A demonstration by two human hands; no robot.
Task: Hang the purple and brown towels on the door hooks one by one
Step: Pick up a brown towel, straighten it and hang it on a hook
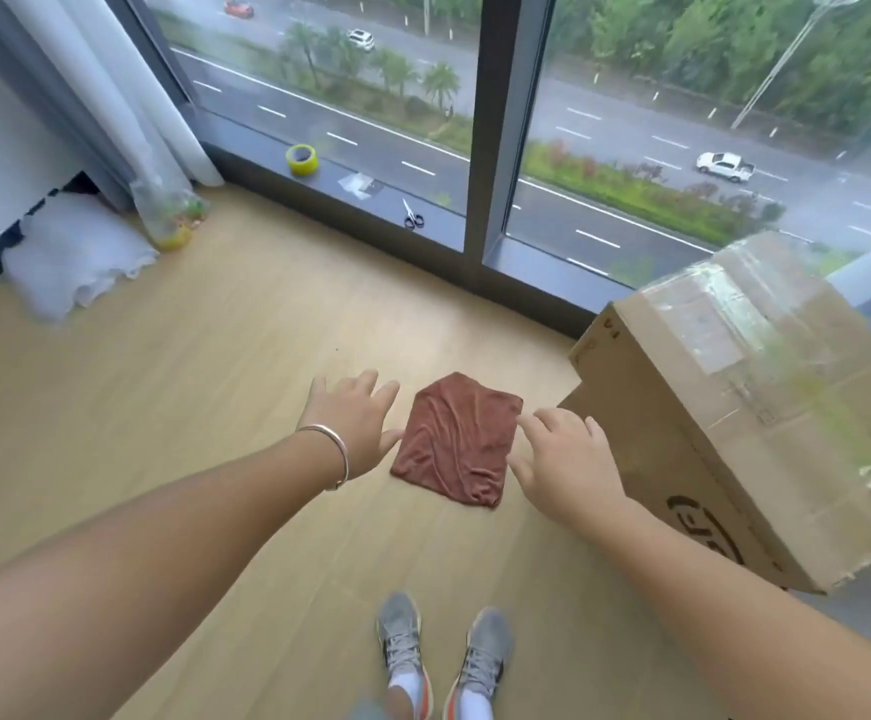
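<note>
Pale wood flooring (173, 387) fills most of the view, running up to a tall window (630, 122) with a rainy road blurred behind the glass. At right stands a taped cardboard box (745, 407), its far side cut off by the frame edge and its printed mark partly hidden. Two bare forearms reach down from the lower corners. The left hand (352, 420), with a thin bracelet (337, 452) at the wrist, and the right hand (565, 457) both have fingers spread and hold nothing. Between them the brown towel (456, 441) lies crumpled flat on the floor; whether either hand touches it is unclear. Grey sneakers (441, 657) show below. On the sill lie a yellow tape roll (301, 159) and small scissors (412, 215).
</note>
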